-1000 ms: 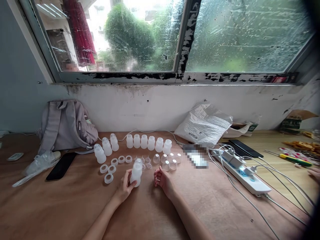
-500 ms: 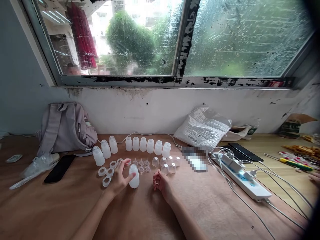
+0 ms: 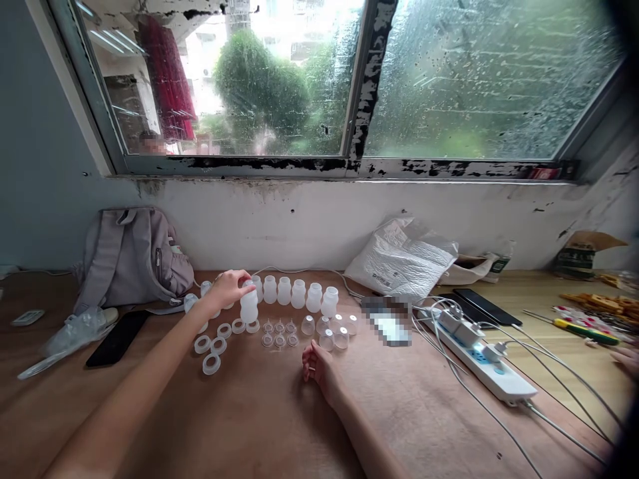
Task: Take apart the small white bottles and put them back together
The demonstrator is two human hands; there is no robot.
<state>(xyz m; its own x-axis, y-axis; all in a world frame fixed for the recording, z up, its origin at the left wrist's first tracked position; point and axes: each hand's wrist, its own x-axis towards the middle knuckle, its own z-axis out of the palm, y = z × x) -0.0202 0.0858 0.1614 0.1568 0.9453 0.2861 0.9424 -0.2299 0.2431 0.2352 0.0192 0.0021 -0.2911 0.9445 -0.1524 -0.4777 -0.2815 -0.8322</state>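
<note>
My left hand (image 3: 230, 291) grips the top of a frosted white baby bottle (image 3: 248, 310), fingers closed round its upper end. This bottle is upright at the left end of a row of open-necked bottles (image 3: 298, 294). Behind my left forearm, a few bottles with domed tops (image 3: 190, 303) are partly hidden. White collar rings (image 3: 218, 346) lie below that forearm. Clear nipples (image 3: 279, 328) sit in the middle, with clear domed caps (image 3: 341, 338) to their right. My right hand (image 3: 319, 369) rests on the table below the caps, fingers loosely curled in, holding nothing.
A grey backpack (image 3: 134, 259), a plastic bag (image 3: 82, 332) and a black phone (image 3: 117, 339) are at the left. A silver mailing bag (image 3: 402, 256) leans on the wall. To the right lie a power strip (image 3: 479, 359) with trailing cables and a screwdriver (image 3: 584, 331).
My left hand has taken hold of the domed bottle that stood at the table's middle and carried it up and left toward the rows. The right hand has stayed put.
</note>
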